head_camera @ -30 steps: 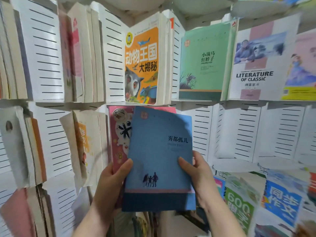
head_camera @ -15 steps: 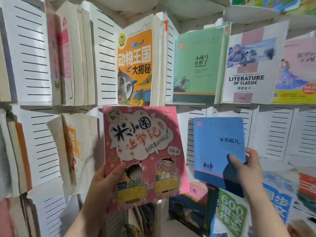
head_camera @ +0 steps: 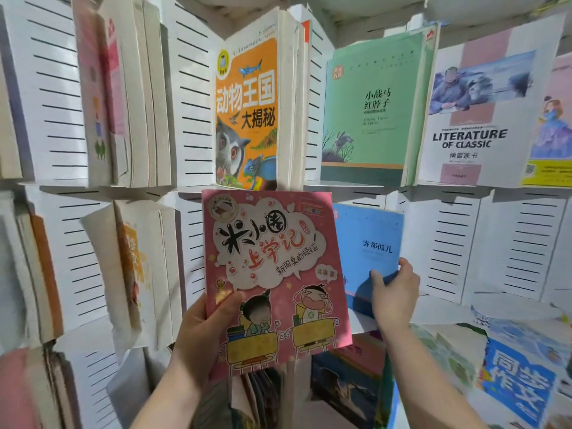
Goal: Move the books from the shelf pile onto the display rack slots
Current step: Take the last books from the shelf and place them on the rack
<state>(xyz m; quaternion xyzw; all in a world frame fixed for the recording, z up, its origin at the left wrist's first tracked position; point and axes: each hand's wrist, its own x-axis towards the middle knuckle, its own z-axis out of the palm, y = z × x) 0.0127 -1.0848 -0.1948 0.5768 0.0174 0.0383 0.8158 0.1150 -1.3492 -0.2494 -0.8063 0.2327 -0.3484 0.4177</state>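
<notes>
Right hand (head_camera: 393,294) apparently pinches blue book (head_camera: 368,243).

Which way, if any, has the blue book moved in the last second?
Yes. The blue book went right: from below the orange book to below the green book, in the right hand.

The blue book (head_camera: 368,243), a second ago held over the pink book (head_camera: 272,274) by both hands, now stands further right and back in a middle-row slot of the display rack (head_camera: 439,243). The right hand (head_camera: 394,292) alone pinches its lower corner, and the left hand (head_camera: 201,335) alone holds the pink book.
</notes>
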